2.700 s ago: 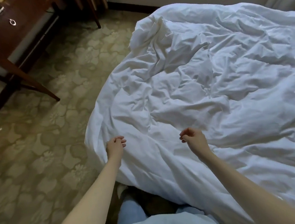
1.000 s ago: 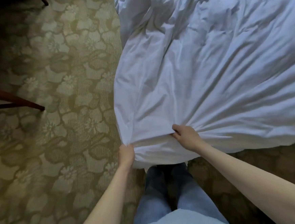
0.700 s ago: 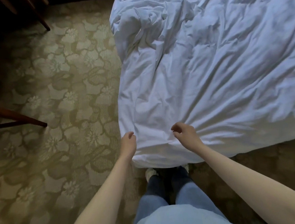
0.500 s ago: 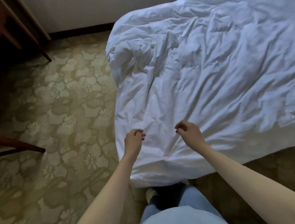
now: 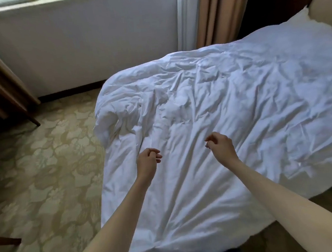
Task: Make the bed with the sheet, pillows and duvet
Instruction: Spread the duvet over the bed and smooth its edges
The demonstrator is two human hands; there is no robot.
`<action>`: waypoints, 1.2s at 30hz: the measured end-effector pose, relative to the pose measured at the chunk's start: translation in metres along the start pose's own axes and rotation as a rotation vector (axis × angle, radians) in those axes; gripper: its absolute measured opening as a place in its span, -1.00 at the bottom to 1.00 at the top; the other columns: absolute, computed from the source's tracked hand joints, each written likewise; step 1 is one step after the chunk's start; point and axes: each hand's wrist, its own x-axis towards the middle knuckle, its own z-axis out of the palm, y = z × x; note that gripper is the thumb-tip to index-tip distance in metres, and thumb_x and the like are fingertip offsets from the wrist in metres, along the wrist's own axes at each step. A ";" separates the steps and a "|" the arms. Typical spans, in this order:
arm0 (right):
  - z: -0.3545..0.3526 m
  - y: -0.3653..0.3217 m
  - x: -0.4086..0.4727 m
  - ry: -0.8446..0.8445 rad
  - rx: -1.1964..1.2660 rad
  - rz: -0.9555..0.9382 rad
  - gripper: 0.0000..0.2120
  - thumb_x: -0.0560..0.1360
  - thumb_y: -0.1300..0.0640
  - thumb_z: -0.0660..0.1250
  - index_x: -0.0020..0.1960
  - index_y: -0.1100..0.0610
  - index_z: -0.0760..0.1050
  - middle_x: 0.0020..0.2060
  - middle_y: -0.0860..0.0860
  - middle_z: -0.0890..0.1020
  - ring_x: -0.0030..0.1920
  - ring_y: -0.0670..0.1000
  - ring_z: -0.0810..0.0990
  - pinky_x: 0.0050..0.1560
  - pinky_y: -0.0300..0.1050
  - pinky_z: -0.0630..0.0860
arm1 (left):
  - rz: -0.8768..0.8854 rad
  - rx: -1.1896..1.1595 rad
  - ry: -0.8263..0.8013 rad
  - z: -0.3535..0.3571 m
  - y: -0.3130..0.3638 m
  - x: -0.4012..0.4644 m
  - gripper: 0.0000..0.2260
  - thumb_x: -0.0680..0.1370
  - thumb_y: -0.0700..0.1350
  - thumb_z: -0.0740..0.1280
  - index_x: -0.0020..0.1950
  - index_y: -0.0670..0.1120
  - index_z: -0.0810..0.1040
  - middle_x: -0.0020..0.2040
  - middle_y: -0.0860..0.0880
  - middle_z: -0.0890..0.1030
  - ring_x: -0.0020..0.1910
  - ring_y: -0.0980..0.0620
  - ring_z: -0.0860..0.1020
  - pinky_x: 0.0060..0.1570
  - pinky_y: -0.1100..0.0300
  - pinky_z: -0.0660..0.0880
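**Duvet spread, hands free**

Nothing is held: the left hand and right hand hover loosely curled above the duvet. Soft, light and rumpled, it is best pinched at the bunched corner at ten o'clock.

The duvet lies spread over the bed, its near corner hanging over the foot. The carpet lies to the left. A pillow sits at the far right end. The curtain hangs behind the bed. Both hands, the left hand and the right hand, hover above the duvet.
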 end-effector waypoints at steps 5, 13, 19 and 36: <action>-0.064 0.032 0.106 -0.038 -0.069 -0.027 -0.83 0.53 0.28 0.19 -0.09 0.12 0.53 -0.17 0.10 0.65 -0.10 0.12 0.59 -0.22 -0.23 0.44 | -0.022 -0.020 0.075 0.083 0.028 0.062 -0.74 0.55 -0.30 0.09 -0.09 -0.15 0.57 -0.21 -0.08 0.63 -0.23 -0.02 0.58 -0.12 0.17 0.50; -0.116 0.059 0.245 -0.200 -0.151 -0.046 -0.85 0.54 0.27 0.20 -0.07 0.11 0.53 -0.15 0.04 0.62 -0.12 0.02 0.54 -0.24 -0.35 0.39 | -0.107 0.020 0.212 0.170 0.075 0.136 -0.77 0.57 -0.29 0.10 -0.04 -0.15 0.55 -0.16 -0.07 0.61 -0.21 0.01 0.55 -0.12 0.18 0.50; -0.078 0.029 0.321 -0.319 -0.161 -0.156 -0.84 0.52 0.28 0.21 -0.07 0.10 0.54 -0.14 0.01 0.62 -0.10 0.03 0.56 -0.17 -0.18 0.43 | -0.105 0.133 0.294 0.157 0.107 0.199 -0.80 0.58 -0.25 0.10 0.00 -0.12 0.51 -0.11 -0.05 0.59 -0.09 -0.07 0.55 0.05 0.00 0.50; 0.073 -0.084 0.532 -0.353 -0.227 -0.336 -0.78 0.48 0.33 0.22 0.09 0.17 0.52 0.01 0.03 0.56 -0.05 0.03 0.53 -0.02 -0.11 0.44 | -0.178 0.387 0.372 0.050 0.136 0.448 -0.67 0.61 -0.11 0.16 0.37 -0.11 0.35 0.30 -0.19 0.39 0.22 -0.17 0.42 0.15 0.04 0.35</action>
